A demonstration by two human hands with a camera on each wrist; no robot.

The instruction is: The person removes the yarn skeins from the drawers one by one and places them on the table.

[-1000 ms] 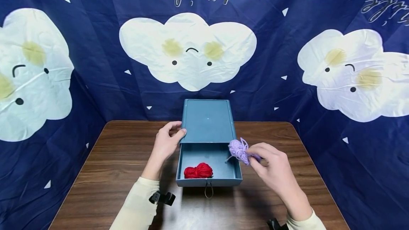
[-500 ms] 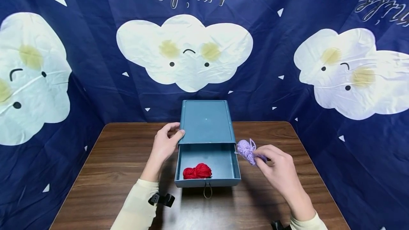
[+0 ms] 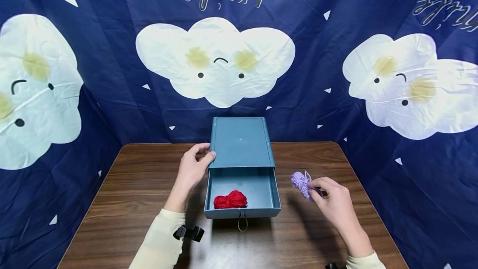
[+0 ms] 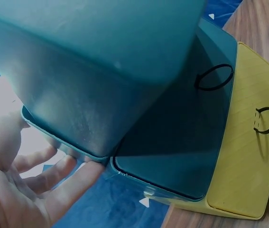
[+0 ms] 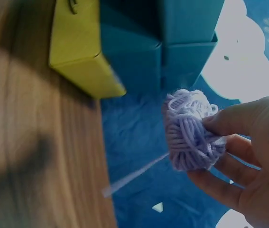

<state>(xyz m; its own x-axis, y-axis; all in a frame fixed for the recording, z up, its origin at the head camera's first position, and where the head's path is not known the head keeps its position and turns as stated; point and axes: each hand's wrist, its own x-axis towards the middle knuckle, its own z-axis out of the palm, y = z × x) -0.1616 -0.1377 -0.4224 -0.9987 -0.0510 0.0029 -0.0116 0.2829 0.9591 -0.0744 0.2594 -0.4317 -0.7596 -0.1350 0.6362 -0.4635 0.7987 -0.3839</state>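
Note:
A small purple yarn skein (image 5: 193, 135) with a loose tail is pinched between the thumb and fingers of my right hand (image 3: 334, 202), held over the table to the right of the drawer box. My left hand (image 3: 192, 169) holds the left side of the blue drawer box (image 3: 240, 140), thumb at its top edge and fingers along the casing (image 4: 65, 147). The box's top drawer (image 3: 242, 212) is pulled out towards me. Inside it, near the front left, lies a red yarn skein (image 3: 231, 199). A thin loop pull (image 3: 242, 222) hangs from the drawer's front.
Below the pulled-out drawer, the left wrist view shows a teal drawer (image 4: 172, 128) and a yellow drawer (image 4: 245, 156), each with a black loop. Wood-grain table (image 3: 138, 190) surrounds the box. Blue cloud-printed cloth (image 3: 313, 115) hangs behind and at both sides.
My right hand has carried the purple skein from over the drawer's right edge out to the right and nearer to me. The left hand stays on the box; the red skein stays in the drawer.

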